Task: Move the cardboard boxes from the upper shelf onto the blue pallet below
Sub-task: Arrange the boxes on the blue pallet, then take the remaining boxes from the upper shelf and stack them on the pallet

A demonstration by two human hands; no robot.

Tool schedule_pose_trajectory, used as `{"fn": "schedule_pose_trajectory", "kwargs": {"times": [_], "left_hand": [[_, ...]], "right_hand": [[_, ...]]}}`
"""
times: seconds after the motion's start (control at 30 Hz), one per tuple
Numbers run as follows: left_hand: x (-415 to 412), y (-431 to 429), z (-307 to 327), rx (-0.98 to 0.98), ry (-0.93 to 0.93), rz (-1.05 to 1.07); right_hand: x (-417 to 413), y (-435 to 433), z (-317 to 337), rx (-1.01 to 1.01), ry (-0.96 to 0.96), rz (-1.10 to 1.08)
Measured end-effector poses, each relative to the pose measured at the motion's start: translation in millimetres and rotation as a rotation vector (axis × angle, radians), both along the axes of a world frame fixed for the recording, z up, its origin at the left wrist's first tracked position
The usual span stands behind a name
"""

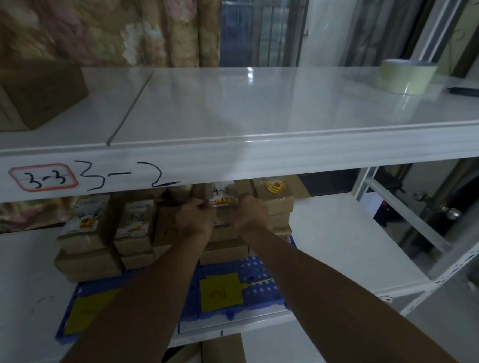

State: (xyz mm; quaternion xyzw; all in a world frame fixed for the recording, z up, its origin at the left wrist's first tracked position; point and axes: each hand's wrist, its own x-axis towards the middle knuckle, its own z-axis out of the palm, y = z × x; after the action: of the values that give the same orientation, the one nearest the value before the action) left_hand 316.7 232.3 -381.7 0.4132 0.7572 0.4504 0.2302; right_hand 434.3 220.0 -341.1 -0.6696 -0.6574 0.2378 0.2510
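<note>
While gripping the centre-frame cardboard box [224,196] with left hand [193,219] and right hand [249,212], lower squarely onto the blue pallet [257,276].

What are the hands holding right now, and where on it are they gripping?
One labelled cardboard box: left hand grips its left side, right hand its right side.

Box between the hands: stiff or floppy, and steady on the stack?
Probably stiff: gripped from both sides by left hand and right hand, the box shows no buckling. Likely light, being small. Flat boxes beneath should seat it steadily.
</note>
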Motion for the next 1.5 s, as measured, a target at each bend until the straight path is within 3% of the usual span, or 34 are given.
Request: {"fn": "schedule_pose_trajectory", "kwargs": {"times": [0.17,0.47,0.67,0.8,0.93,1.33,1.5], "left_hand": [[-1,-8,9,-0.018,0.115,-0.061],[-58,-69,42,-0.034,0.576,-0.272],[-141,-152,64,-0.362,0.892,-0.169],[-197,-241,84,-0.497,0.773,0.005],[-246,-336,114,-0.493,0.783,0.195],[-389,-625,205,-0.562,0.879,0.542],[-427,-735,228,-0.577,0.864,0.707]], "right_hand": [[0,-6,5,0.030,-0.140,0.017],[-22,-32,41,0.147,-0.311,0.291],[-86,-76,63,0.120,-0.393,0.615],[-151,-124,67,0.158,-0.305,0.839],[-218,-189,87,0.218,-0.313,0.998],[-400,-417,182,0.443,-0.193,1.214],[-468,-508,207,0.538,-0.228,1.335]]}}
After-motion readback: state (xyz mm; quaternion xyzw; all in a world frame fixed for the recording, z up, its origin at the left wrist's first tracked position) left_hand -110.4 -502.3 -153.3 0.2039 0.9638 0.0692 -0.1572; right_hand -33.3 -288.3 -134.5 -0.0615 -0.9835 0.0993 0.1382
